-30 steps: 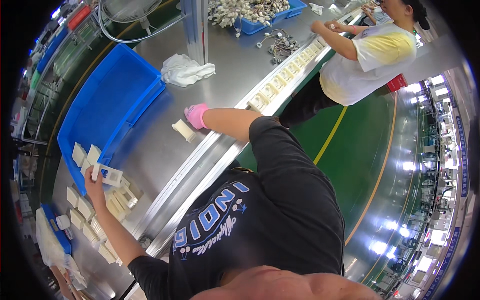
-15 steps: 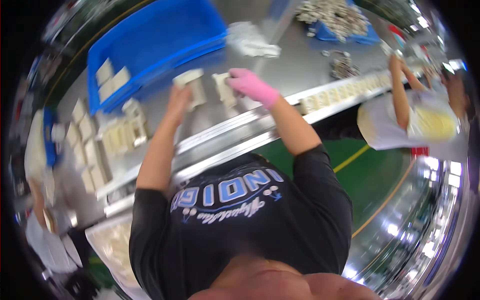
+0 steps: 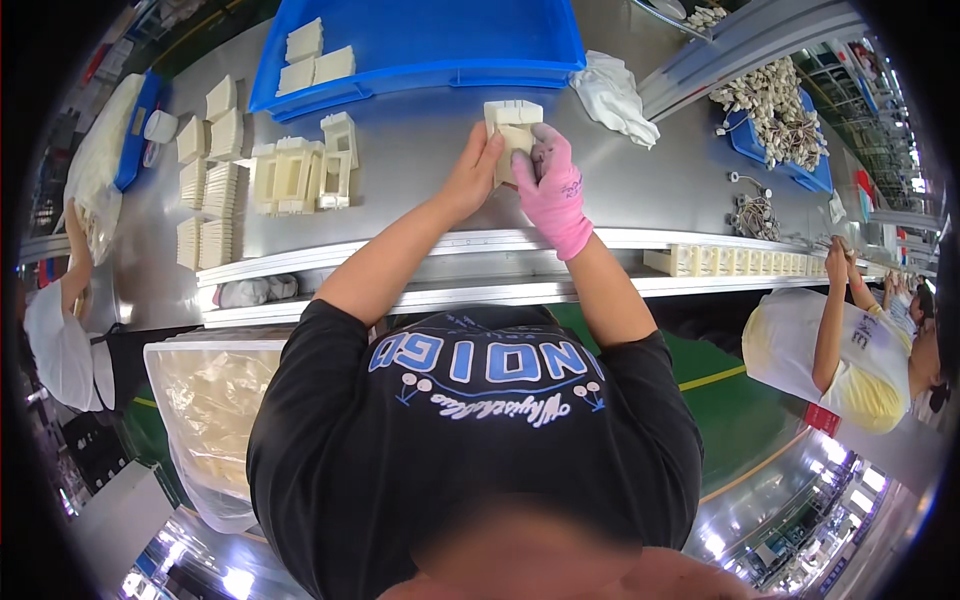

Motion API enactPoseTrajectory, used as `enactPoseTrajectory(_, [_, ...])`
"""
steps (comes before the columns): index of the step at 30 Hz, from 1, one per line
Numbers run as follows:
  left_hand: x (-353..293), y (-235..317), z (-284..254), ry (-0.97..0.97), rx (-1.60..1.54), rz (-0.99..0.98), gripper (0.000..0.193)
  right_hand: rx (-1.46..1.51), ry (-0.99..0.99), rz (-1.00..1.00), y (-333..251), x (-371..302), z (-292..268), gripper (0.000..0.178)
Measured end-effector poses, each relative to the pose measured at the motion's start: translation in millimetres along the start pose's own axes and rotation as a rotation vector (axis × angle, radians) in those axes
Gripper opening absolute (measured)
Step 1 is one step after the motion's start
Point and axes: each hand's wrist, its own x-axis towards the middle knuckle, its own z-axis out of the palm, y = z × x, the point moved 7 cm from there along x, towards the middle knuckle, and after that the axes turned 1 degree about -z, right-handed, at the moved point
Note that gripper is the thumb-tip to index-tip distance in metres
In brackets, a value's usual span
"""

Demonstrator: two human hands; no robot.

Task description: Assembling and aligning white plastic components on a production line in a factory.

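Fingers (image 3: pixel 486 150) of the bare left hand (image 3: pixel 468 182) are closed along the left side of a cream plastic housing (image 3: pixel 513 110), at the upper centre of the frame. Pink-gloved right hand (image 3: pixel 556 190) grips a smaller cream piece (image 3: pixel 515 139) from the right, thumb and fingers drawn together. Both parts overlap between the hands, above the metal table (image 3: pixel 400 200); whether they are joined cannot be told. Directly beyond stands a blue bin (image 3: pixel 420 84), with three cream stacks (image 3: pixel 320 66) in its left corner. Just right of the bin lies a crumpled white cloth (image 3: pixel 612 100). Left of the hands, a group of cream frames (image 3: pixel 292 178) rests on the table; farther left, ribbed cream stacks (image 3: pixel 207 190) stand in two columns. At the right of the frame, a row of cream housings (image 3: pixel 745 261) lines the metal rail (image 3: pixel 600 240), and a cable bundle (image 3: pixel 755 217) lies near it. A co-worker (image 3: pixel 800 340) stands at the far right.
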Motion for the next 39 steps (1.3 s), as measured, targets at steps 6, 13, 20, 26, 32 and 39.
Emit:
enactPoseTrajectory(6, [3.2,-4.4,3.0,-0.066,-0.112,-0.047,0.033,0.029,-0.063,0.038,0.5,3.7,0.6,0.033])
enactPoseTrajectory(13, [-6.6,-4.6,7.9,-0.114,-0.240,-0.297,0.038,0.380,-0.387,0.254,-11.8,4.3,4.6,0.040])
enactPoseTrajectory(20, [-19.8,2.1,29.0,-0.354,-0.232,-0.468,0.036,0.192,-0.197,-0.054,-18.7,18.6,-35.7,0.058])
enactPoseTrajectory(26, [-20.9,13.5,12.6,-0.718,0.444,-0.156,0.022,0.263,-0.624,0.395,1.0,-15.0,-48.2,0.055])
enactPoseTrajectory(32, [-13.2,4.7,-136.6,-0.464,1.882,0.204,0.022,-0.667,-0.606,0.680,45.3,-50.7,-125.0,0.036])
enactPoseTrajectory(39, [-34.7,-26.5,-188.2,-0.843,2.045,0.111,0.015,-0.697,-0.329,0.221,62.6,-27.3,-81.4,0.034])
